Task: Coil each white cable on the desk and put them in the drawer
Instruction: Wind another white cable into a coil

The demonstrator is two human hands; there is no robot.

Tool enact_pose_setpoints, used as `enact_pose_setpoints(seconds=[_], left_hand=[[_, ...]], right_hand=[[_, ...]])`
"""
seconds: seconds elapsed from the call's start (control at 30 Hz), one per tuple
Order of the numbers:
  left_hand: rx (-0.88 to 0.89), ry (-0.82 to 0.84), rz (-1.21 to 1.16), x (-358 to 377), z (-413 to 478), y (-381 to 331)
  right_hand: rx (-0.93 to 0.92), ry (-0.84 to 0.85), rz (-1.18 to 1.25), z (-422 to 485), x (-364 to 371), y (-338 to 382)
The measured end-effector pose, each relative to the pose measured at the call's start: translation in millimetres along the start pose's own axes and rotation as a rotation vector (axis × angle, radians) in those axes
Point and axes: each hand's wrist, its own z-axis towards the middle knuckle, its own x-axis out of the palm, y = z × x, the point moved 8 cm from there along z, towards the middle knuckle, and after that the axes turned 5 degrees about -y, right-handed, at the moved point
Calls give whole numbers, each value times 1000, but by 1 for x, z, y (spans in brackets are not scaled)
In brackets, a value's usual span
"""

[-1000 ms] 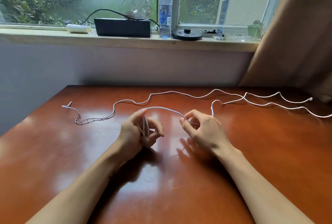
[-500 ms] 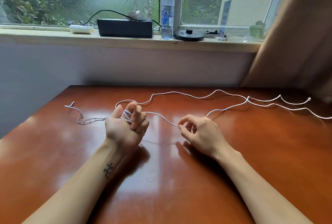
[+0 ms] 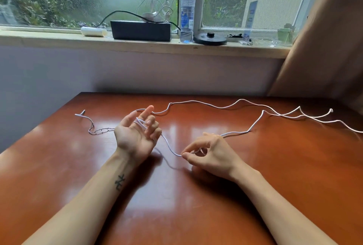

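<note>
The coiling step is in hand, and by the look of it not far along. The left hand (image 3: pixel 135 132), palm up just left of the frame's centre, holds a few loops of the white cable (image 3: pixel 235 132) wound round its partly curled fingers. The right hand (image 3: pixel 212 154), lower and right of centre, has a narrow grip, pinching the same cable between thumb and forefinger. The loose length trails over the surface (image 3: pixel 176 195) towards the frame's right edge. The next move probably calls for carrying the pinched strand over the left fingers for another loop while slack slides through. No drawer is in view.
</note>
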Motion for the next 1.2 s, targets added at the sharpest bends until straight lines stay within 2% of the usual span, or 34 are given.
enact_pose_setpoints(seconds=[0.13, 0.27, 0.37, 0.47, 0.6, 0.73, 0.93, 1.07, 1.2], left_hand=[[28, -38, 141, 0, 2, 2], [228, -144, 501, -3, 7, -1], [385, -181, 750, -4, 5, -5], [559, -97, 1038, 7, 1, -8], [580, 12, 1242, 11, 1, 3], [579, 25, 1272, 12, -2, 4], [493, -43, 1187, 9, -1, 1], [408, 25, 1153, 17, -9, 9], [352, 90, 1146, 23, -14, 19]], right_hand=[[3, 57, 86, -1, 3, 8], [27, 79, 161, -3, 2, 11], [-1, -14, 127, -1, -4, 9], [-57, -160, 51, 3, -17, 7], [-119, -289, -56, 3, -30, 8], [-78, -381, -79, 2, -42, 4], [-32, -384, -64, 0, -42, 0], [-84, -426, -14, -1, -47, 7], [-143, -447, -66, -1, -47, 12]])
